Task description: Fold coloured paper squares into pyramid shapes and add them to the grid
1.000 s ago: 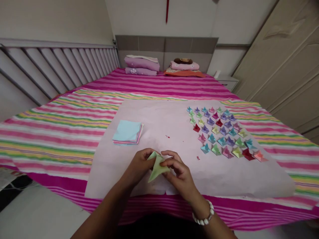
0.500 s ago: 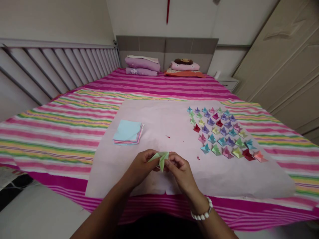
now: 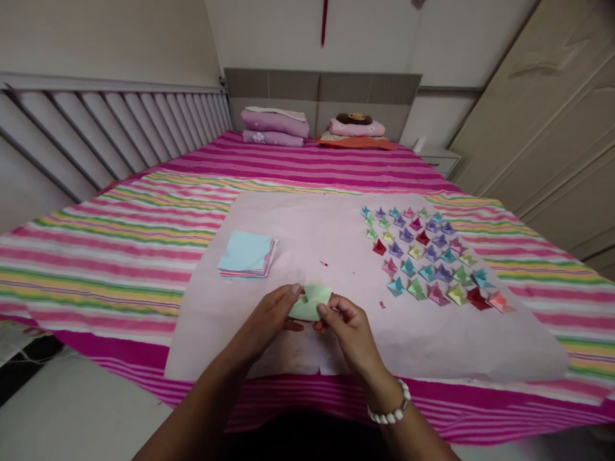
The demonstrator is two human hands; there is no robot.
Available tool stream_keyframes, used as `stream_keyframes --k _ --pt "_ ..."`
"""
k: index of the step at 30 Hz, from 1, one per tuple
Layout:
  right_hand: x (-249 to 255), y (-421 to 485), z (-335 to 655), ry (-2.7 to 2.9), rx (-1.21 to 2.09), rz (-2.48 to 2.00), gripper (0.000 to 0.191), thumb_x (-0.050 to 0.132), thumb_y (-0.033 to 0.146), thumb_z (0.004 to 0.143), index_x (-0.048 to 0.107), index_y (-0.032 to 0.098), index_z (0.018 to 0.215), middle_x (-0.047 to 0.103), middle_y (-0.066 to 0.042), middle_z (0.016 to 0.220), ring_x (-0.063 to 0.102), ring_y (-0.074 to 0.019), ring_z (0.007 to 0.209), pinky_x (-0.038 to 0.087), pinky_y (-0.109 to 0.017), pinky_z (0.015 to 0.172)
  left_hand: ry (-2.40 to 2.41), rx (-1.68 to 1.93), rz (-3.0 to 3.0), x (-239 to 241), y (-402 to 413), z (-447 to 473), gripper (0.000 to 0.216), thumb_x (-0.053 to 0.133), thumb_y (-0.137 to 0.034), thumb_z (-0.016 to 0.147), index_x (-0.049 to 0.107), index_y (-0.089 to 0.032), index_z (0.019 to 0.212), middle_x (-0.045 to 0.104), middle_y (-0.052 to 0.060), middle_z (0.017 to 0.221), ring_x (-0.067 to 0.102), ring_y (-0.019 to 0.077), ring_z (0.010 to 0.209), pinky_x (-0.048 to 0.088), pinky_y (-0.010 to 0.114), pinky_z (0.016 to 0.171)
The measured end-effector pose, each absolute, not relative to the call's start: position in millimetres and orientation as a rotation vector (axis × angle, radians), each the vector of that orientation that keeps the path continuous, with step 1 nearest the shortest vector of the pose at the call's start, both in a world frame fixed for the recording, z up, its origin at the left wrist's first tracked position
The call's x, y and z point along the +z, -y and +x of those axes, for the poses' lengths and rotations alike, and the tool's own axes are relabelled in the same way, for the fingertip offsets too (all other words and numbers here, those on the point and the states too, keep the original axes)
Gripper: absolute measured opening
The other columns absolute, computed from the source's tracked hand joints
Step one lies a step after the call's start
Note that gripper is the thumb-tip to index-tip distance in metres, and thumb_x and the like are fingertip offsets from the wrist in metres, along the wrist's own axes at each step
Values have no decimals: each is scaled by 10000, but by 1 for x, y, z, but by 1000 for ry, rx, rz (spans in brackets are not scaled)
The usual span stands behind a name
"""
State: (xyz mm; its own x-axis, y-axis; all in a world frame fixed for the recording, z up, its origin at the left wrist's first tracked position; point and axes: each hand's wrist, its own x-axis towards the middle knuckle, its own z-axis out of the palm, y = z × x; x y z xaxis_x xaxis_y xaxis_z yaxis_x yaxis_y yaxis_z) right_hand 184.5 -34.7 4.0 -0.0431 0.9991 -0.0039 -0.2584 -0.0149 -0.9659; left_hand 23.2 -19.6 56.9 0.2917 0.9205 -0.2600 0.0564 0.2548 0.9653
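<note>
A light green folded paper [image 3: 311,302] is pinched between my two hands just above a large pale pink sheet [image 3: 336,256] spread on the bed. My left hand [image 3: 271,317] grips its left side with fingers closed. Its right side is held by the closed fingers of my right hand [image 3: 348,330], which wears a white bead bracelet at the wrist. A stack of square coloured papers [image 3: 246,255], light blue on top, lies to the left beyond my hands. To the right sit rows of several small folded paper pieces [image 3: 425,253] in many colours.
The bed has a pink, green and yellow striped cover [image 3: 120,250]. Folded pink bedding [image 3: 273,127] and pillows [image 3: 355,131] lie at the headboard. A slatted rail [image 3: 96,128] runs along the left, a cream wardrobe [image 3: 552,115] stands on the right.
The green paper, held point-down a second ago, has been folded flatter and turned; it now lies more level between my fingers. Both hands have moved slightly away from me.
</note>
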Motion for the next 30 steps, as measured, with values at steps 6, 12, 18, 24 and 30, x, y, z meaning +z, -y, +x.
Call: stream_keyframes --k 6,12,18,24,30 --pt "8 36 185 1105 1335 -1004 280 732 435 748 618 182 708 627 16 590 578 -123 538 458 -246 542 -1079 827 1133 51 17 20 399 548 -540 829 708 -197 958 690 52 903 623 193 831 556 335 718" --pt "8 36 185 1095 1373 -978 262 750 419 731 619 193 715 610 27 591 567 -119 530 448 -242 532 -1085 783 1100 51 16 19 310 715 -430 721 719 -186 912 715 55 907 648 198 856 534 340 762" --pt "8 36 185 1129 1403 -951 232 744 394 746 641 185 749 635 17 606 572 -119 556 456 -248 576 -998 818 1152 48 18 19 243 743 -335 709 722 -175 890 709 29 809 638 160 787 499 298 772" --pt "9 36 186 1136 1412 -961 221 720 381 776 627 181 756 650 8 611 567 -116 559 435 -238 574 -949 847 983 49 15 18 321 585 -451 824 706 -168 733 679 31 762 618 168 762 506 312 767" --pt "6 37 183 1202 1368 -905 170 718 334 783 639 184 788 609 20 662 560 -112 596 436 -238 589 -1011 849 1011 46 14 19 329 679 -467 755 706 -139 752 688 41 760 610 161 729 477 290 729"
